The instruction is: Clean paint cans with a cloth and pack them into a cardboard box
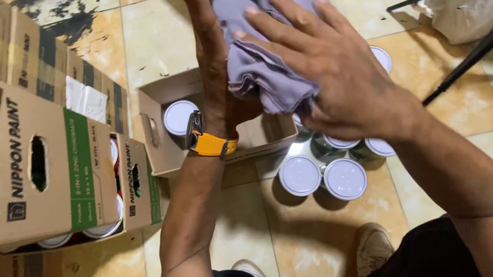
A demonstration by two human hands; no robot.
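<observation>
So both hands are up on a crumpled lilac-grey cotton cloth [264, 33], held in the air over the floor. The right hand [334, 75] is laid flat on the front of it, fingers [282, 24] spread apart and pressing rather than pinching. The left hand [208, 47] comes up behind the cloth; its fingers run off the top of the shot and behind the fabric, so I can't tell if they're curled on it or just propping it. There's a watch with an orange rubber strap [212, 142] on that wrist.

Well below the fingers sit a cluster of small round metal tins with white lids [322, 173] on the beige tiled floor [241, 236], plus an open brown cardboard box [163, 137] with another white-lidded tin inside, just under the left wrist. More printed cardboard cartons [24, 157] are stacked off past the left forearm.

My take on bunching a rag like this well: keep the spread palm pushing the folds into the other hand so loose ends don't dangle, and get a compact pad with one smooth face.
</observation>
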